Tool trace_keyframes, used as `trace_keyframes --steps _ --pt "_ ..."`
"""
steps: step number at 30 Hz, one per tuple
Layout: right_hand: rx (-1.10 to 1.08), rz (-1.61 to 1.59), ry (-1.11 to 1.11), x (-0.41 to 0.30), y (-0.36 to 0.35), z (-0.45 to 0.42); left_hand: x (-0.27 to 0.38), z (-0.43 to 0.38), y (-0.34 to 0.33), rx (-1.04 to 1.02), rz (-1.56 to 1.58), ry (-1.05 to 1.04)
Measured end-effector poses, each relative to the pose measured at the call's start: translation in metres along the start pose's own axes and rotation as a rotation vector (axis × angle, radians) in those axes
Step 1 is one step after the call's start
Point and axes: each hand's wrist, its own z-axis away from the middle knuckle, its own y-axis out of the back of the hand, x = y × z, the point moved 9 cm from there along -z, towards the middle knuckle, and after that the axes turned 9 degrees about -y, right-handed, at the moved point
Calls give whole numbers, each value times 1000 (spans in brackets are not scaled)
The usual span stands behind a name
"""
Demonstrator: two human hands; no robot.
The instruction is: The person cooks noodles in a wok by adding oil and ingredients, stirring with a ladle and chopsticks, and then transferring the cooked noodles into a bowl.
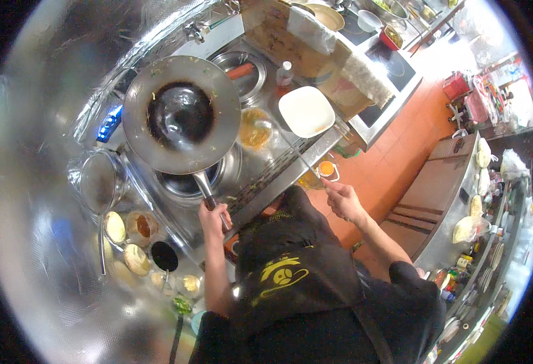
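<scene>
My left hand point(213, 220) is closed around the handle of a metal wok point(134, 113), which is tilted over the stove and has a dark, wet middle with food bits on its sides. In my right hand point(342, 200) is the end of a long-handled ladle point(304, 160); its bowl end lies by a pale, translucent bowl-like shape point(253, 128) with brown food matter on the steel worktop. A white square plate point(306, 112) stands beyond the ladle's shaft, beside a small capped bottle point(285, 75).
Left of the stove are a round strainer point(98, 182) and several seasoning containers, one holding dark liquid point(164, 255). A second burner point(243, 75) lies behind the wok. A cardboard sheet point(325, 68) borders the worktop. At right stands a counter point(446, 200) with bagged food.
</scene>
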Motion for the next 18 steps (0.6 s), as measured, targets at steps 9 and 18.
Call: trace_keyframes --steps 9,18 --pt "134 100 254 -26 -32 10 -55 -2 56 -47 258 64" --pt "99 634 581 -30 -138 -25 -92 36 87 -36 359 191"
